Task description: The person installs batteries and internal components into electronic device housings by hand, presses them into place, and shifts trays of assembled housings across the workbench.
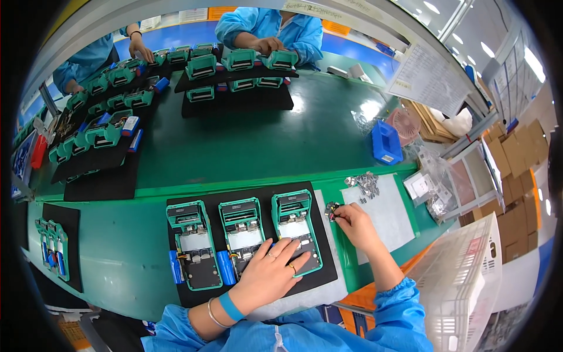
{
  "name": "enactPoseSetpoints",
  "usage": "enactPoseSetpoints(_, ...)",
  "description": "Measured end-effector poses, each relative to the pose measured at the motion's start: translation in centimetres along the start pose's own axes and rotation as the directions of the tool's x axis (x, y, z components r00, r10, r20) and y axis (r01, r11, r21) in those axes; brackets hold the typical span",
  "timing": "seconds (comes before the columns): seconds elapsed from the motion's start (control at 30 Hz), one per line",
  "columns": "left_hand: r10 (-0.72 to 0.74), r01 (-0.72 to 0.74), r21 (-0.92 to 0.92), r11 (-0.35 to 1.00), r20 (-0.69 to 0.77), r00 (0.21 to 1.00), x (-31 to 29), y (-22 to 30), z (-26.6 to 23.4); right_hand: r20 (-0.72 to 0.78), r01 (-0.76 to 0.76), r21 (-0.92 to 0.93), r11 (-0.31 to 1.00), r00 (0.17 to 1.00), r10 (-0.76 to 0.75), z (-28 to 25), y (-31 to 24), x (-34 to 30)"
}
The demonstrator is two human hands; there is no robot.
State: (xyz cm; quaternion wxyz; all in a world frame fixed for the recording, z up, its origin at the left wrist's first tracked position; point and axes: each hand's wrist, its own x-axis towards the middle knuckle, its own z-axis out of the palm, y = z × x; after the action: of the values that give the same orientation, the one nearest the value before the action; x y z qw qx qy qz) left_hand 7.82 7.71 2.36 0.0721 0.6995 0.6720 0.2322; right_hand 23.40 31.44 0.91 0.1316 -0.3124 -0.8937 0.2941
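Left hand (271, 273): fingers spread, lies partly over the rightmost green-framed device (291, 227) on black mat (314, 280), green worktop (126, 252). Right hand (358, 227): pinches a small dark part (332, 211) near the mat's edge. Beyond: white sheet (384, 220), loose metal pieces (367, 185), blue bin (387, 144), pink fan (404, 124); across, co-worker (299, 35) in blue.

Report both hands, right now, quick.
Left hand: open, spread partly over the rightmost green device in the near row of three.
Right hand: closed, pinching a small dark part.

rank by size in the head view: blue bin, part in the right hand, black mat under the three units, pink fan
1. Black mat
2. Blue bin and pink fan: too alike to rank
3. Part
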Motion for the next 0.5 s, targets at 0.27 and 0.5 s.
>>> enactPoseSetpoints(0.27, 0.002, -0.002, -0.016, 1.000, -0.015, 1.000, -0.2, -0.1, -0.1, 0.029, 0.038, -0.051, 0.998, 0.999, -0.036, -0.3, 0.1, 0.3)
enactPoseSetpoints(0.5, 0.014, -0.014, -0.006, 1.000, -0.034, 0.999, -0.3, -0.4, 0.7, -0.125, 0.118, 0.107, 0.987, 0.987, -0.105, 0.8, -4.5, -0.6)
